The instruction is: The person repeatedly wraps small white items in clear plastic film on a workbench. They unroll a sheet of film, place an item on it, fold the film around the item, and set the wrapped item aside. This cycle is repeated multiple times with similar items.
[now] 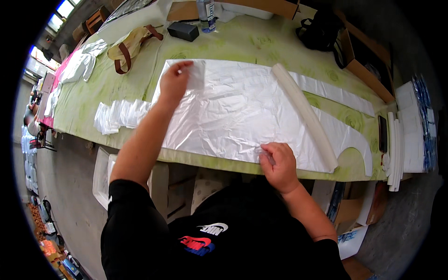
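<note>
A thin, crinkled white plastic sheet (219, 112) lies spread on the table, with strap-like ends and a curved cut-out at its right. Across its right part rests a long, pale tube (305, 119), slanting toward the near edge. My left hand (174, 84) is at the sheet's far left corner, its fingers closed on the plastic, with a flap of it folded beside them. At the near edge, left of the tube's near end, my right hand (281, 166) pinches the sheet's edge between thumb and fingers.
The green patterned tablecloth (242, 39) carries folded white plastic pieces (122, 115) at left. Farther back are a cloth bag (133, 44), a dark box (183, 31) and a bottle (206, 16). At right stand a cardboard box (366, 70), a phone-like dark object (382, 134) and more pale tubes (395, 151).
</note>
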Tool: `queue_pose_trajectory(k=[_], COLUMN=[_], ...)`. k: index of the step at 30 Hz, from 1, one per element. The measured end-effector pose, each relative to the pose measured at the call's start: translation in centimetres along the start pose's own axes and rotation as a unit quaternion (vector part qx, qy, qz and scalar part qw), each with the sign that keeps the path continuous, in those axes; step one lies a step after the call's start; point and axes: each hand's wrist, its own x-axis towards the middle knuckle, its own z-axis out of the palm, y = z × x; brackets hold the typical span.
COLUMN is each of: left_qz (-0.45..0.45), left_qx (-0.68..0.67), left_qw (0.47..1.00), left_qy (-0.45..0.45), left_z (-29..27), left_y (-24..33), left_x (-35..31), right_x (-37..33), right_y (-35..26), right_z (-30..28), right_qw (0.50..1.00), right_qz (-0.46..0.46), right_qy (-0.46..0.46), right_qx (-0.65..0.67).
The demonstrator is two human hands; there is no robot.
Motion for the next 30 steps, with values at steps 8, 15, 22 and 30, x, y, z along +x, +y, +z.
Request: queue_pose_trajectory(k=[8,15,22,30], left_qz=[-0.014,0.16,0.208,0.154], left_qx=[0.141,0.201,0.361,0.435], left_qw=[0.986,0.952,0.907,0.887], left_qy=[0.091,0.166,-0.058,-0.027], left_z=[-1.1,-1.2,-3.1,-1.8], left_y=[-2.6,-8.2,-7.9,-5.5], left_x=[14.3,17.1,14.1,15.0], right_x=[0.7,1.1,1.4,1.7], right_y=[-0.7,-0.8,-0.9,-0.9], right_z=[0.0,0.1,0.0,0.1], right_qw=[0.999,0.998,0.998,0.998], right_qz=[0.017,0.027,0.03,0.019], right_qy=[-0.011,-0.026,-0.036,-0.044], right_qx=[-0.039,-0.041,-0.042,-0.048])
